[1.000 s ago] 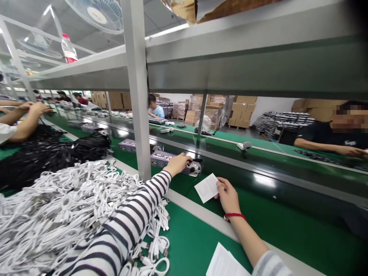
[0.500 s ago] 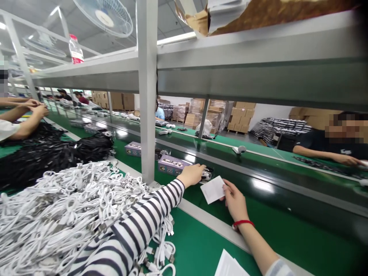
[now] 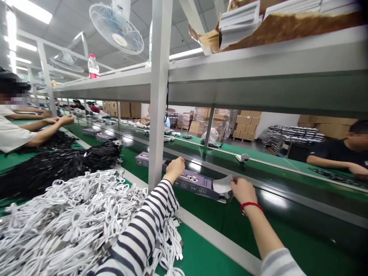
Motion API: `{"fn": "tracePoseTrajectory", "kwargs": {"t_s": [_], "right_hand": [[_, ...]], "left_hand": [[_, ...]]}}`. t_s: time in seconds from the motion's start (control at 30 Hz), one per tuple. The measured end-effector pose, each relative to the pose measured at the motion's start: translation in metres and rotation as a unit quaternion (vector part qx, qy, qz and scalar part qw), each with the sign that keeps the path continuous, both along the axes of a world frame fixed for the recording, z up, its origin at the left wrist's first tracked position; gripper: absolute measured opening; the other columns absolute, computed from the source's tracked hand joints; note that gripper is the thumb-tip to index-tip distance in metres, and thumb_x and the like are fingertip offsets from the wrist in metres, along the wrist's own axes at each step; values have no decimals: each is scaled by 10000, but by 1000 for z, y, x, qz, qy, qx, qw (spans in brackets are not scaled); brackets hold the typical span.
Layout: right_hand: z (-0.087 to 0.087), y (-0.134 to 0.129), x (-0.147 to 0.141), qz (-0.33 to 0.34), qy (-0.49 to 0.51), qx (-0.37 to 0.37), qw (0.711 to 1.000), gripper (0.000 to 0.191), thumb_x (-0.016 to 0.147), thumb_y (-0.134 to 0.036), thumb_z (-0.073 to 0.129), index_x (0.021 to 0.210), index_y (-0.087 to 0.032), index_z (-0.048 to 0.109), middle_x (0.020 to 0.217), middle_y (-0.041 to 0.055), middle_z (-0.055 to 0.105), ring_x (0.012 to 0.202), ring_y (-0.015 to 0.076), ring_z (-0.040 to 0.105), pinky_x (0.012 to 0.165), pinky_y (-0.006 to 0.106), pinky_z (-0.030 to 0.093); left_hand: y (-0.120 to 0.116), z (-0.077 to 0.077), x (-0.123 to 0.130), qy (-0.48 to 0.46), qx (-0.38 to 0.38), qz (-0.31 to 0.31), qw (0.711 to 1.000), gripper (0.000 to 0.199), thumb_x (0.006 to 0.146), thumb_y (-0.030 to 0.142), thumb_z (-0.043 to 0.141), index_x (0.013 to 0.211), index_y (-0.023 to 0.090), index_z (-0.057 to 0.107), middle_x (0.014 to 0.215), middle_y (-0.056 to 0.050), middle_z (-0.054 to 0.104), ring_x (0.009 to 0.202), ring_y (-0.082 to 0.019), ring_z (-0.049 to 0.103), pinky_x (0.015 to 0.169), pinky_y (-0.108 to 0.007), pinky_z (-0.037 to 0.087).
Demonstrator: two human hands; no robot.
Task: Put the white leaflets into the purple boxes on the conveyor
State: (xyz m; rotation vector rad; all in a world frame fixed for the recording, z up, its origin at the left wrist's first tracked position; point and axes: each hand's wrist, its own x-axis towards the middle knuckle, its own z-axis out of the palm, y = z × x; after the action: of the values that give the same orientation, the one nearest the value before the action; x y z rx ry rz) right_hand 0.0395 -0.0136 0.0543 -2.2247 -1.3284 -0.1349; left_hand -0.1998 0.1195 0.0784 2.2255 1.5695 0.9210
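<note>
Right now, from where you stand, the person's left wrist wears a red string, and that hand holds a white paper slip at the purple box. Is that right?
Not quite: the red string is on the right wrist, not the left, as the head view shows. The right hand is the one that holds the white paper slip at the purple box.

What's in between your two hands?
In the head view, a purple box and a white paper slip lie between the left hand and the right hand.

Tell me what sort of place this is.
Probably a factory packing line: a green conveyor belt, heaps of bundled white cables, and stacked cardboard cartons.
</note>
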Motion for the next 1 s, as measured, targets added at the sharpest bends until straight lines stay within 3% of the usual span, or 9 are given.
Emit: {"fn": "tracePoseTrajectory", "kwargs": {"t_s": [0.2,0.33,0.4,0.5,0.6,0.7,0.83,0.93,1.0], "right_hand": [[-27,0,-38,36,-33,-58,997,347,901,-235,364,1028,-177,682,924,148,697,913,294,649,748,346,467],[-18,-7,-33,17,-86,-16,996,494,871,-211,449,1357,-125,442,1248,191,556,1158,315,512,875,360,433],[-11,-13,-15,-9,-67,-15,998,533,873,-263,468,1382,-119,397,1315,203,496,1187,328,486,903,383,420],[-7,-24,16,-41,24,-80,996,482,912,-389,403,1223,-49,545,1168,253,589,1082,353,565,860,422,438],[-13,-29,31,-20,62,-111,992,545,927,-478,350,1004,-38,663,1000,252,663,976,336,628,804,393,459],[-19,-25,24,12,83,-112,990,648,943,-530,253,925,-53,692,942,230,686,926,306,654,786,364,463],[-24,-16,0,65,102,-95,988,722,947,-573,152,897,-117,709,952,169,700,930,261,654,775,312,465],[-22,-17,-6,78,94,-88,989,619,941,-554,255,883,-142,714,932,159,700,958,288,638,786,333,458],[-15,-21,-6,59,78,-75,992,509,927,-505,355,1003,-124,685,1040,183,670,1033,320,600,817,367,445]], "left_hand": [[2,-1,-2,40,-23,35,998,353,876,245,400,1187,231,565,1210,-139,602,1086,-322,575,861,-429,442],[2,1,-2,55,-42,44,997,355,863,237,424,1191,218,558,1184,-160,616,1089,-340,575,863,-450,440],[3,1,-3,57,-54,45,996,352,835,223,471,1173,203,569,1175,-180,620,1089,-360,573,862,-462,437],[5,0,-4,47,-70,39,996,304,791,234,540,1080,176,615,1144,-216,628,1082,-390,572,862,-480,429],[6,-3,-1,27,-83,2,996,185,772,268,570,909,176,655,939,-193,688,955,-362,633,829,-449,446],[6,-7,6,10,-84,-46,995,135,759,280,582,835,197,655,697,-114,684,744,-289,667,772,-383,465],[4,-11,11,9,-88,-92,992,201,761,300,579,919,203,657,598,-53,661,566,-227,638,685,-313,466],[0,-10,11,15,-90,-99,991,220,800,338,558,941,196,650,605,-57,664,601,-235,646,683,-308,460],[-4,-5,12,13,-73,-80,994,277,863,398,483,953,182,633,708,-98,688,745,-269,660,737,-335,451]]}}
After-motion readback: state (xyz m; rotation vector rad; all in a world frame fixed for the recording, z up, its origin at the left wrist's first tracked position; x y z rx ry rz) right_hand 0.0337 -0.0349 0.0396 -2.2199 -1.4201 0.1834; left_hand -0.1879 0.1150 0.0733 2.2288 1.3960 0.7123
